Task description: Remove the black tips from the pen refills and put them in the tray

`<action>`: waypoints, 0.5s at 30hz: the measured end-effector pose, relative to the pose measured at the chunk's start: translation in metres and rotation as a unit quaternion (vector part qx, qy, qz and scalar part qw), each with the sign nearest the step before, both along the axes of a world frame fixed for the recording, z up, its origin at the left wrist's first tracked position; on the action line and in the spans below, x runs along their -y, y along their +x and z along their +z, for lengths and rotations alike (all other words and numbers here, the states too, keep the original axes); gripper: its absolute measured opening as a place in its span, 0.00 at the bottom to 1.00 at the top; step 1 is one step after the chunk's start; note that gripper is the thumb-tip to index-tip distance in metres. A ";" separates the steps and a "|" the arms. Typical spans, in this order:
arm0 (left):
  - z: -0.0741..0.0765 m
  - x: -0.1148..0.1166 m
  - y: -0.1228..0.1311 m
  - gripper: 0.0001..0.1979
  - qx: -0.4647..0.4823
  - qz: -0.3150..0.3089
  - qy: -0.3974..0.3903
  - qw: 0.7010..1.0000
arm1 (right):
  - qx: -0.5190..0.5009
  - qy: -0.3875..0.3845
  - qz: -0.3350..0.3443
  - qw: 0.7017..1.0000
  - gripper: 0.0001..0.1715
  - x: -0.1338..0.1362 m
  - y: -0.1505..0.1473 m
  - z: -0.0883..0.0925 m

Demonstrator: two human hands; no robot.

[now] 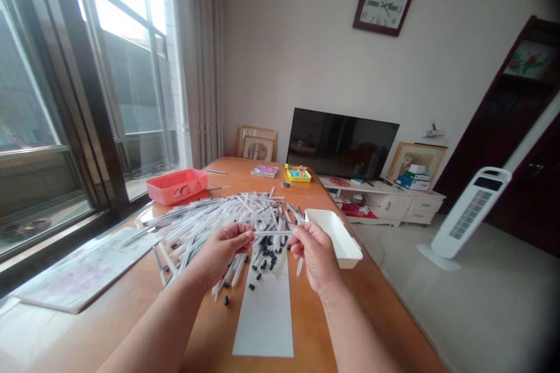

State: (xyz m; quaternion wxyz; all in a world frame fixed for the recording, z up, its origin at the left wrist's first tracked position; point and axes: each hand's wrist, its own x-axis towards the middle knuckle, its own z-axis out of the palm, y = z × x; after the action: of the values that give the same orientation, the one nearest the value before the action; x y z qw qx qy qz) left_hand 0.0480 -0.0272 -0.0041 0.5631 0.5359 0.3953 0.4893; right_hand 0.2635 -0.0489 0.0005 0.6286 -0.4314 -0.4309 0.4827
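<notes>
A thin translucent pen barrel (273, 233) runs level between my two hands. The fingers of my left hand (231, 245) pinch its left end. Its right end is pinched by my right hand (314, 247). Behind and beneath them spreads a heap of whitish pen tubes (210, 210), with darker thin rods mixed in. Several small black plugs (268, 259) lie scattered below the barrel, partly on a white paper strip (265, 320). Close to my right hand stands a cream tray (339, 239). The fingertips cover both barrel ends.
A pink plastic box (177, 186) sits at the table's left edge, near a large booklet (87, 268). Farther back are a yellow box (298, 173), a colourful booklet (264, 171) and a pen (217, 171). The wooden table's (385, 315) right edge drops to the floor.
</notes>
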 end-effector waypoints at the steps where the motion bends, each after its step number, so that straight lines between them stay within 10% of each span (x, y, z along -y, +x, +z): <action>1: -0.001 -0.001 -0.001 0.16 0.018 0.013 -0.003 1.000 | 0.017 -0.012 0.026 0.999 0.13 0.002 -0.001 0.001; 8: -0.007 -0.006 0.000 0.22 0.070 0.079 -0.018 0.994 | 0.128 -0.001 0.162 0.978 0.16 0.012 -0.017 0.002; 15: -0.008 0.000 0.017 0.28 0.125 0.159 -0.045 0.978 | 0.203 0.057 0.144 0.967 0.18 0.012 -0.032 -0.010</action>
State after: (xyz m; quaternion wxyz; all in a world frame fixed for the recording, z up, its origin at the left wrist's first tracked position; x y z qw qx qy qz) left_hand 0.0653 -0.0274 -0.0118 0.5468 0.3752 0.4234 0.6172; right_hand 0.2312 -0.0609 -0.0096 0.4757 -0.4175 -0.6335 0.4450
